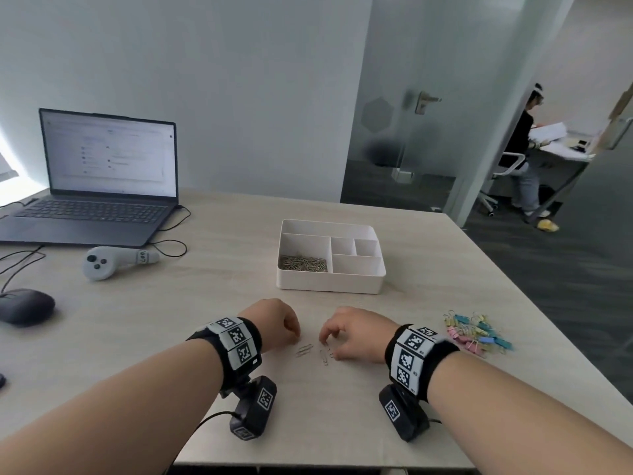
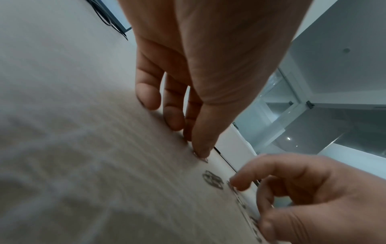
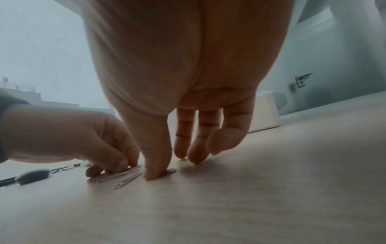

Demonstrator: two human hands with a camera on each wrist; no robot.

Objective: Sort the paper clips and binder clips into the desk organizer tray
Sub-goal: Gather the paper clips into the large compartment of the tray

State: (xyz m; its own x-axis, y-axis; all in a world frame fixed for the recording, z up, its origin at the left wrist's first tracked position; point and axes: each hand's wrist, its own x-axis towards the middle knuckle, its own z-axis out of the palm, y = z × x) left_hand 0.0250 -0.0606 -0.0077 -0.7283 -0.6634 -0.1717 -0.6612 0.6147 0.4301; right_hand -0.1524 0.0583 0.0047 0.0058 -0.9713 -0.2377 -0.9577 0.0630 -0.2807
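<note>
A white desk organizer tray point(image 1: 330, 284) stands mid-table, with a heap of silver paper clips point(image 1: 302, 262) in its large left compartment. A few loose paper clips point(image 1: 305, 350) lie on the table between my hands. My left hand point(image 1: 295, 334) curls down and pinches one clip point(image 2: 203, 158) against the table with thumb and fingertips. My right hand point(image 1: 329, 341) reaches down with fairly straight fingers, its thumb point(image 3: 154, 173) pressing on another clip point(image 3: 171, 170). Pastel binder clips point(image 1: 476, 332) lie in a pile to its right.
An open laptop point(image 1: 102, 186) with cables sits at the back left. Nearer are a grey controller point(image 1: 113, 260) and a dark mouse point(image 1: 25, 305). The table's right edge runs just past the binder clips. A person sits at a desk beyond the glass door.
</note>
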